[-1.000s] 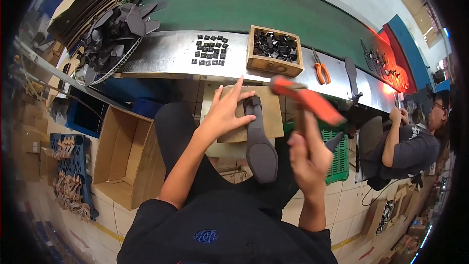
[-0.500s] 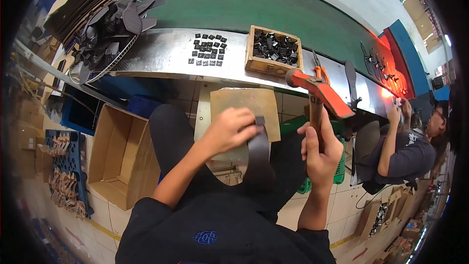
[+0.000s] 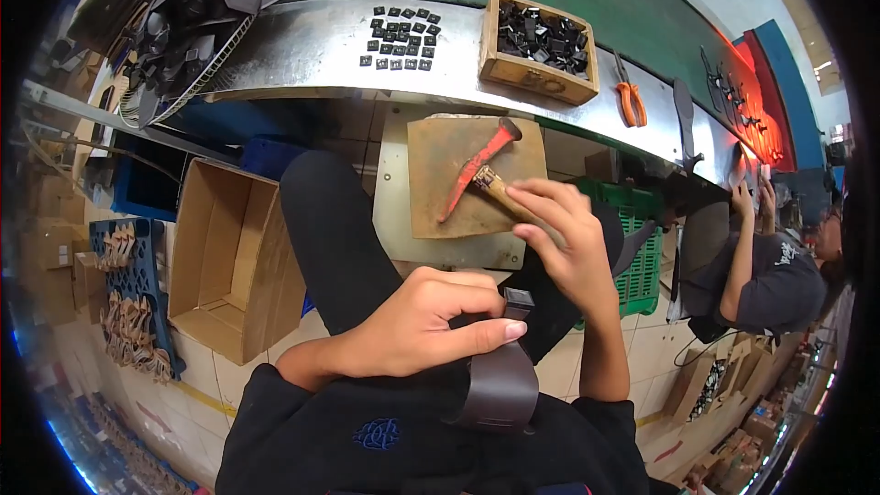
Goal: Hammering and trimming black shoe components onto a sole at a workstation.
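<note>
Brown, glossy and curved, the shoe sole [image 3: 502, 385] with its small black block heel [image 3: 519, 303] hangs in front of the wearer's black cloth shirt [image 3: 321, 422], pinched in the left grip [image 3: 449, 321], a bare hand with thumb and fingers closed around the heel end. I judge it light and springy, stiffer toward the block and a little slippery on its smooth face, so I would take hold near the heel, not along the bending part. The right grip [image 3: 568, 238], also bare, is loosely spread over the wooden handle of the red-headed hammer [image 3: 481, 165], which lies on a stained tan board [image 3: 431, 147]; from here I cannot tell whether the fingertips touch it. I expect that tool to be head-heavy. Fingers cover part of the heel from me, the sole's far end is foreshortened, and the handle's tail is hidden under the hand. On the silver metal surface [image 3: 312, 46], black pieces [image 3: 541, 39] in the wooden box [image 3: 536, 80] merge into one dark heap.
</note>
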